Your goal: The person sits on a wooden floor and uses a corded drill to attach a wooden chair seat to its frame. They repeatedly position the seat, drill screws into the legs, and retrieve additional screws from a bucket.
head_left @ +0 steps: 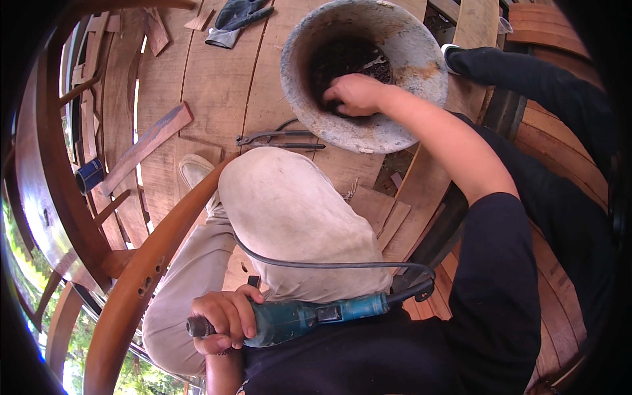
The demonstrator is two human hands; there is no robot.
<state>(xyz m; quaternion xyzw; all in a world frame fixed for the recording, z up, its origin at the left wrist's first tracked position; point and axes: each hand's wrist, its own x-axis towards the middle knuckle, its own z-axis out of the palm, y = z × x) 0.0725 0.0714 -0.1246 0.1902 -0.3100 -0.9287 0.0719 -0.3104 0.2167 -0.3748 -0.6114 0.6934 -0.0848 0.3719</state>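
My left hand (227,320) is wrapped round the front of a teal corded die grinder (296,320), held crosswise against my body. Its metal nose (199,326) points left, and a black cable (342,265) loops over my beige trouser leg. My right hand (359,94) reaches down into a worn grey bucket (421,72), fingers curled among small dark pieces (336,59). What those fingertips grip, if anything, is hidden. A shiny metal piece like a wrench end (376,61) lies beside that hand. Long-handled pincers (283,139) lie on the boards below the bucket.
A curved wooden frame (141,283) rises at my left. Beyond it are a blue can (90,176) and a loose wood strip (148,145). A grey glove (238,16) lies at the far side. Another person's dark-trousered leg (526,72) is at right. The plank floor (217,72) has gaps.
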